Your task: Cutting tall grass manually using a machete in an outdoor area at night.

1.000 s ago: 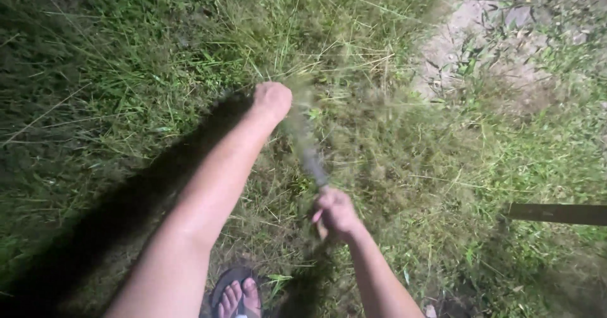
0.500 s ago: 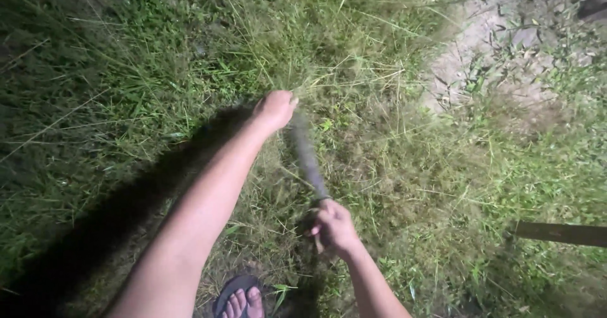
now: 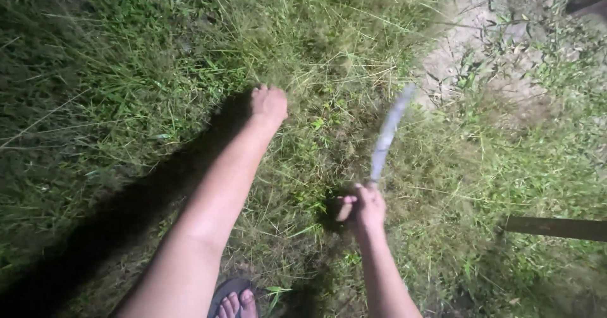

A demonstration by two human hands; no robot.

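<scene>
Two bare hands are showing over the grass (image 3: 158,71), lit from above at night; the left hand (image 3: 269,103) is reaching far forward on a straight arm, its fingers (image 3: 259,91) curling down into a tuft of long blades, closed around a bunch of them as far as the view is telling; the right hand (image 3: 365,207) is sitting nearer the body, its fingers (image 3: 345,208) wrapping tight round the handle of one knife (image 3: 387,134); the single blade is rising up and away from those fingers, slanting to the right, pale and motion-blurred, so its edge and tip are not reading clearly; the blade is standing well to the right of the left fingers and apart from them, with trampled grass lying between the two hands.

One foot (image 3: 232,305) in a dark sandal is peeking in at the bottom edge, below and between both sets of fingers, only its toes showing; one dark flat bar (image 3: 556,227) is lying level across the grass to the right of the right fingers, running out of view; one patch of bare pale ground (image 3: 487,33) is lying beyond the blade, up and right of both hands; the left arm's shadow is falling darkly on the grass to its left.
</scene>
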